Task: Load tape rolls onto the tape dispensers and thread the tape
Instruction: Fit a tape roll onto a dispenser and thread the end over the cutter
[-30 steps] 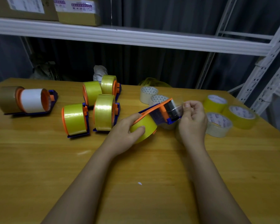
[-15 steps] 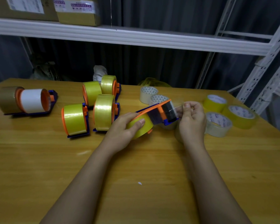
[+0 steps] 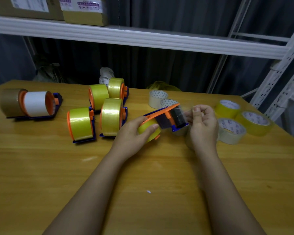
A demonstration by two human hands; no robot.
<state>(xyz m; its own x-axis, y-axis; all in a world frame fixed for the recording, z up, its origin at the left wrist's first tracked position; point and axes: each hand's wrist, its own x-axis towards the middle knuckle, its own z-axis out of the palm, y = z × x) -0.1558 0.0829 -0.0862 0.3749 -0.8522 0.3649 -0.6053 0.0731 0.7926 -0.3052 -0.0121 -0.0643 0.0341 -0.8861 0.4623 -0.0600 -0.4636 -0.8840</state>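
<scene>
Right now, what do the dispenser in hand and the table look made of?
Dispenser: likely moulded plastic, matte orange and blue, with uniform colour and thin flat edges. Table: wood or wood-look laminate, smooth and slightly glossy, with grain lines and soft reflections.

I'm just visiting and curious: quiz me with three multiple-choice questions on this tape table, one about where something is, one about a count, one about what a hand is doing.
1. Where does the brown tape roll lie?
A. far left of the table
B. on the shelf
C. in the right hand

2. How many loose rolls lie to the right of the right hand?
A. one
B. three
C. six

3. What is the left hand doing?
A. lying flat on the table
B. gripping the yellow roll on the held dispenser
C. lifting a box

Answers:
1. A, it sits at the table's left end beside the white roll.
2. B, two yellow rolls and one clear roll lie there.
3. B, its fingers and thumb curl round the yellow roll while the right hand pinches the tape end.
</scene>
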